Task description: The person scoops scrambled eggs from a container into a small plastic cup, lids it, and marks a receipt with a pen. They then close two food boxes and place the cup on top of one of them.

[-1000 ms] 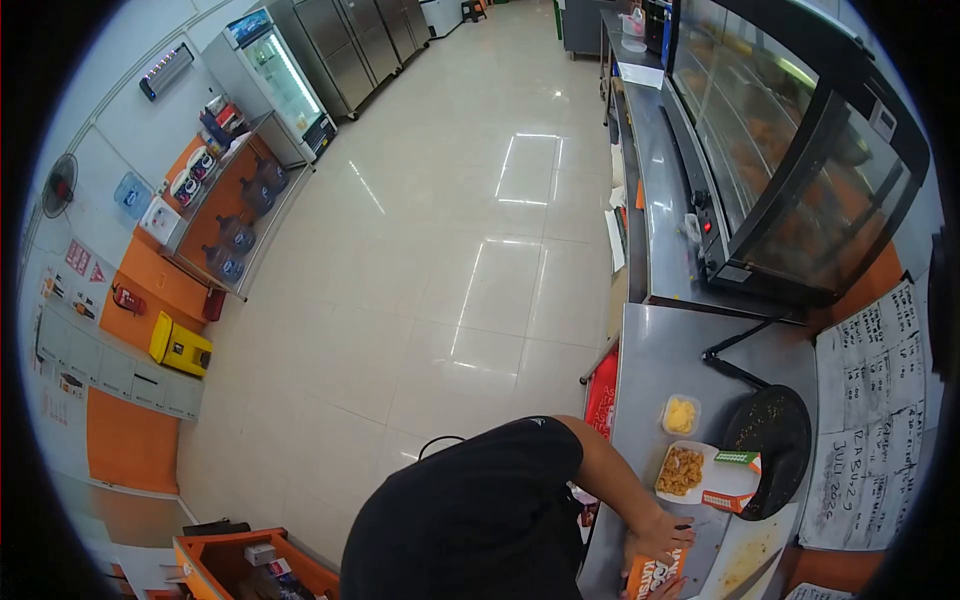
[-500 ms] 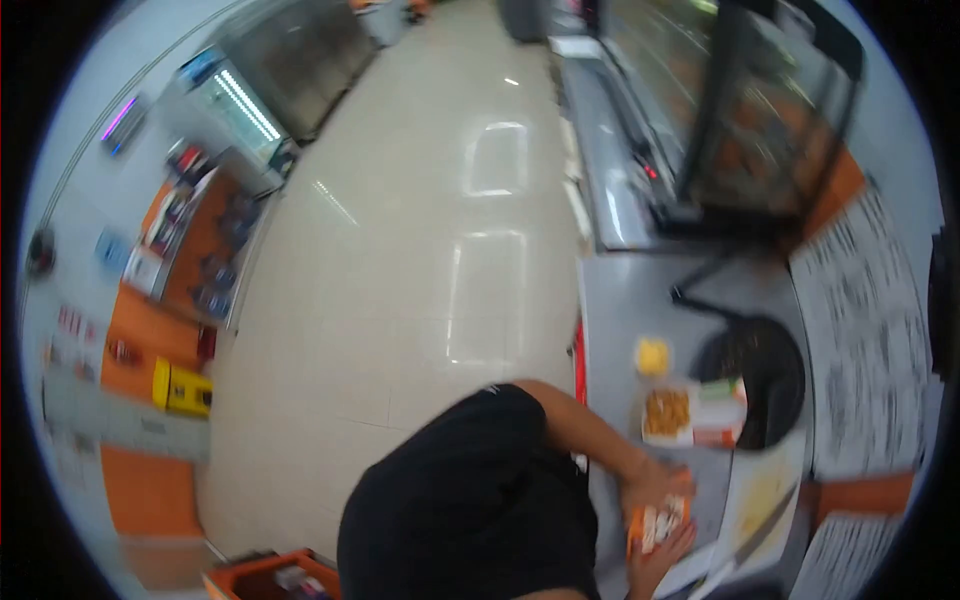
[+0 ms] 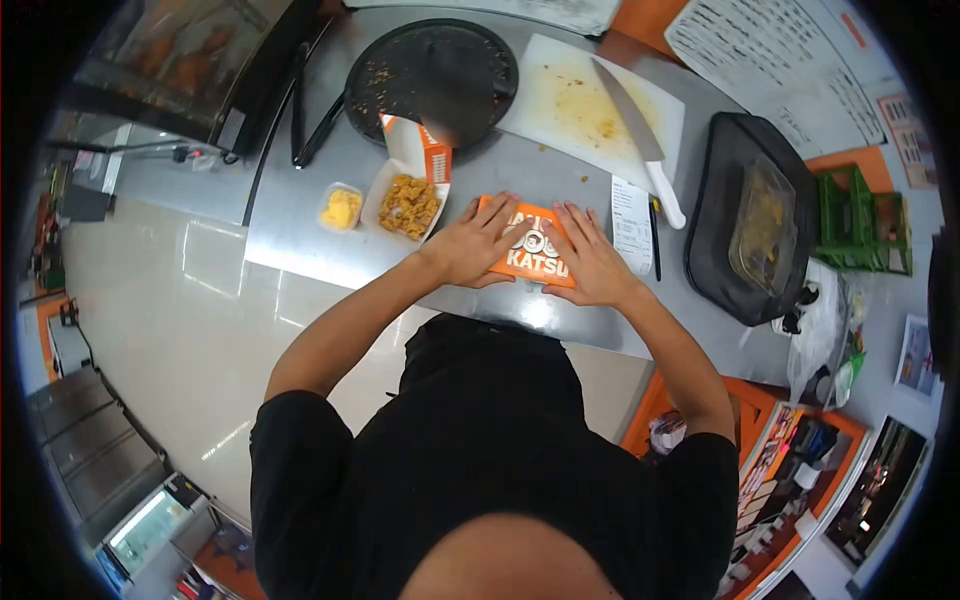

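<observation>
An orange takeaway box (image 3: pixel 533 262) with white "KATSU" lettering lies closed on the metal counter in front of me. My left hand (image 3: pixel 474 242) grips its left side, fingers over the lid and thumb along the near edge. On the other side my right hand (image 3: pixel 592 257) holds it the same way, its fingertips on the lid. Left of the box stands an open carton (image 3: pixel 372 208) with fried brown pieces (image 3: pixel 408 206) in it. Beside that is a small clear tub of yellow food (image 3: pixel 341 209). A printed receipt (image 3: pixel 630 225) and a dark pen (image 3: pixel 656 240) lie to the right.
A round black pan (image 3: pixel 430 45) and black tongs (image 3: pixel 310 140) are at the back left, near a glass display case (image 3: pixel 235 120). Behind the box, a knife (image 3: pixel 640 130) rests on a white cutting board (image 3: pixel 540 110). A black tray (image 3: pixel 715 220) and green crate (image 3: pixel 850 215) stand right.
My view has swung from the aisle to face the counter squarely. Both hands remain on the orange box, now seen from above with its lettering between them.
</observation>
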Available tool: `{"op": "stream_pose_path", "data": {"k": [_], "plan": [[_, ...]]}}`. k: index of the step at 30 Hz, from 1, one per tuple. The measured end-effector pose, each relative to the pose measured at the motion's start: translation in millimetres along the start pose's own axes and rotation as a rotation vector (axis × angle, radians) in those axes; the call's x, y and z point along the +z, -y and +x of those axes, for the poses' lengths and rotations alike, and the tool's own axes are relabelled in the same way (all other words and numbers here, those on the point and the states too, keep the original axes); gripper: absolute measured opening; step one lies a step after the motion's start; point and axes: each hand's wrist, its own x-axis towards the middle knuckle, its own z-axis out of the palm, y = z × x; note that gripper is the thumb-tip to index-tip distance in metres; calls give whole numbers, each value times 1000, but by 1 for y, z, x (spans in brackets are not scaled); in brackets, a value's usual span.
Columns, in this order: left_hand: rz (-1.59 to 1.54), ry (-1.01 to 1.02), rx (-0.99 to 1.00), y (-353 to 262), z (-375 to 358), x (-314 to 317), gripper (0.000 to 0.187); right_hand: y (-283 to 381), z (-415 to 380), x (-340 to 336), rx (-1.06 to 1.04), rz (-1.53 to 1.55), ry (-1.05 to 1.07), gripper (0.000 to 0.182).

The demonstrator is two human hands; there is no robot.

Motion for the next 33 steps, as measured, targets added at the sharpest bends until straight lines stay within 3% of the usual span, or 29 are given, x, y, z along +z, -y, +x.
{"op": "stream_pose_path", "data": {"k": [2, 8, 12, 15, 18, 20, 23, 25, 27, 33], "plan": [[27, 27, 10, -1, 0, 0, 89, 8, -1, -3, 6, -33, 29, 95], [92, 129, 31, 1, -5, 4, 86, 6, -10, 12, 20, -81, 68, 83], [-140, 58, 19, -3, -14, 6, 80, 6, -12, 14, -6, 34, -43, 83], [-136, 60, 44, -6, -18, 7, 79, 2, -16, 14, -70, 133, -65, 83], [-91, 79, 12, -7, -17, 15, 74, -7, -18, 32, -117, 34, -123, 87], [-104, 53, 6, -10, -21, 14, 68, -5, -27, 51, -28, 172, -331, 90], [-157, -26, -15, -14, -22, 19, 58, 17, -36, 79, 128, 151, -472, 92], [-190, -62, -14, -15, -28, 23, 54, 36, -36, 88, 170, 114, -496, 94], [-231, -75, -43, -16, -27, 25, 50, 51, -36, 97, 427, 492, -543, 96], [-215, -91, -29, -20, -25, 20, 51, 60, -35, 97, 524, 552, -560, 98]]}}
